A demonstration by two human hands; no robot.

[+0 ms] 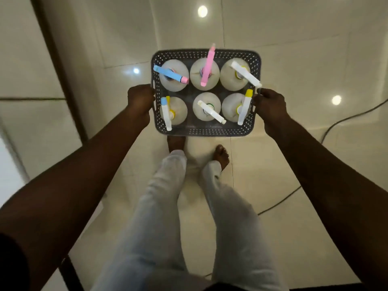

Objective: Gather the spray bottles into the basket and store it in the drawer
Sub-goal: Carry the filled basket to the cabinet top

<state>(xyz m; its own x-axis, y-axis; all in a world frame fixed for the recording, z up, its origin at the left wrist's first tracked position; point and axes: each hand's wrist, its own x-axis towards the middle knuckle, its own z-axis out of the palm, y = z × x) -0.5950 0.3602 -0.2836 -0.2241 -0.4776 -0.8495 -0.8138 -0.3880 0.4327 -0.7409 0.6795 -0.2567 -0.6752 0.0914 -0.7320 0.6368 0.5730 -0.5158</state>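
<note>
A grey perforated basket (210,132) hangs in the air in front of me, above the floor. Several translucent spray bottles stand upright in it in two rows. One has a blue trigger head (168,74), one a pink head (207,67), and others have white and yellow heads (244,107). My left hand (140,100) grips the basket's left side handle. On the opposite side my right hand (269,103) grips the right handle. No drawer shows in this view.
Glossy cream floor tiles (283,49) reflect ceiling lights. A dark cable (340,120) runs across the floor at right. A dark-edged cream panel (60,70) stands at left. My bare feet (220,156) and pale trousers are below the basket.
</note>
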